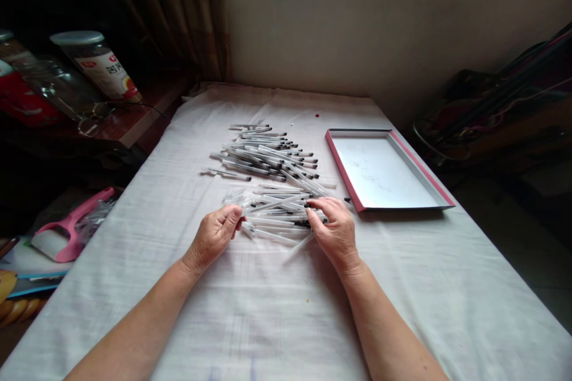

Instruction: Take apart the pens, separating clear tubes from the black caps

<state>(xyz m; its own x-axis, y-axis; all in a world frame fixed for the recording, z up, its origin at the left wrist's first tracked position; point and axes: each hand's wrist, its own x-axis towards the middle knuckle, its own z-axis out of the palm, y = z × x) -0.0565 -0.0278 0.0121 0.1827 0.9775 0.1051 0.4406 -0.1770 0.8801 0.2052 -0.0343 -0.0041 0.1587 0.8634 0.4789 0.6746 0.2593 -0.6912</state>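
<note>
My left hand [218, 232] is closed, thumb pressed against the curled forefinger, beside a crumpled clear plastic piece [236, 197]. What it grips, if anything, is hidden. Thumb and forefinger of my right hand [335, 230] pinch at the black end of a pen [307, 205]. Between the hands lie several clear pens and tubes [277, 221], loosely crossed, with small black parts [302, 224] by the right fingers. Just beyond, a larger heap of clear pens with black ends [263, 156] spreads over the table, most ends facing right.
A shallow box tray [384, 172] with pink sides and white inside lies at the right. One black cap [347, 199] sits by its near left corner. White cloth [214, 321] covers the table. At the left are jars [100, 65], glasses [92, 119] and a pink-handled item [74, 223].
</note>
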